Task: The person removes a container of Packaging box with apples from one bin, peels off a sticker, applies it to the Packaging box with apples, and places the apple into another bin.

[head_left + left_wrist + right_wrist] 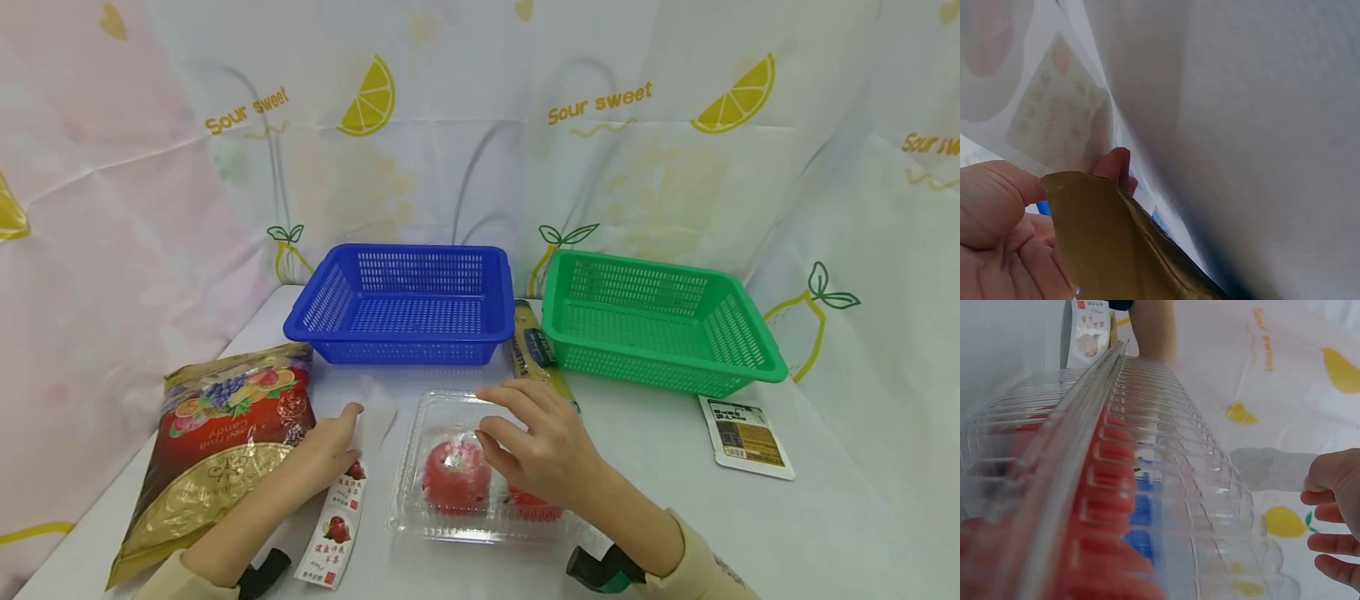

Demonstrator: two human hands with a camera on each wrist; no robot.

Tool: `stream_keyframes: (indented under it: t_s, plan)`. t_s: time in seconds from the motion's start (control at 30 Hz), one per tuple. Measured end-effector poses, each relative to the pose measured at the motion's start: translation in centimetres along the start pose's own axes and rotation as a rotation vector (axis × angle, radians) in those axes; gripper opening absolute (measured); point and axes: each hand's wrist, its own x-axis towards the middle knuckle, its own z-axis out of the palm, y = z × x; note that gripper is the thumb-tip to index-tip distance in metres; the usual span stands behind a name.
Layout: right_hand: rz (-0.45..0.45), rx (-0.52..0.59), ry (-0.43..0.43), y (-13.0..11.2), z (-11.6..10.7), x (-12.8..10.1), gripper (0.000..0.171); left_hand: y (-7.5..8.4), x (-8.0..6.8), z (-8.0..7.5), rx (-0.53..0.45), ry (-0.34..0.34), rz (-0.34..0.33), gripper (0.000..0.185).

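Observation:
My left hand (326, 450) holds a strip of apple labels (335, 537) beside the candy bag (225, 450). In the left wrist view the strip's pale backing (1054, 94) lies between thumb and fingers, and the bag's gold edge (1097, 231) covers part of the hand. Above a clear plastic box (408, 500), my right hand (543, 446) pinches a small translucent label (1272, 469) by its end between thumb and forefinger, the other fingers spread. Inside the closed box sit red round fruits (456, 475); the right forearm and hand cover part of them.
A blue basket (405, 350) stands behind the box, with a green basket (637, 367) to its right. Between them lies a yellow spaghetti pack (536, 346). A flat white-edged packet (746, 437) is at the right. Behind hangs a printed cloth (480, 167).

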Motion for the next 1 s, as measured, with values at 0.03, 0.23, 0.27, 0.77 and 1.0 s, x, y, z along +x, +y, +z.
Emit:
stream_keyframes:
  t_s: [0.03,0.23,0.27,0.77,1.0]
  plan:
    - [-0.001,-0.001,0.000,0.0,0.0,0.0,0.017,0.0,0.0,0.0,0.016,0.000,0.004,0.046]
    - [-0.001,-0.008,-0.007,0.0,-0.1,0.0,0.017,0.3,0.0,-0.1,0.091,-0.034,0.003,0.025]
    - [0.001,-0.009,-0.009,0.0,-0.1,0.0,0.018,0.3,0.1,0.0,0.112,-0.032,0.006,0.020]
    - [0.009,-0.025,-0.001,0.1,-0.3,-0.3,0.020,0.8,-0.1,0.2,0.393,0.023,0.052,0.014]
    - [0.013,-0.032,0.013,0.3,-0.5,-0.5,0.020,1.8,-0.5,-0.7,0.414,0.018,0.070,0.018]
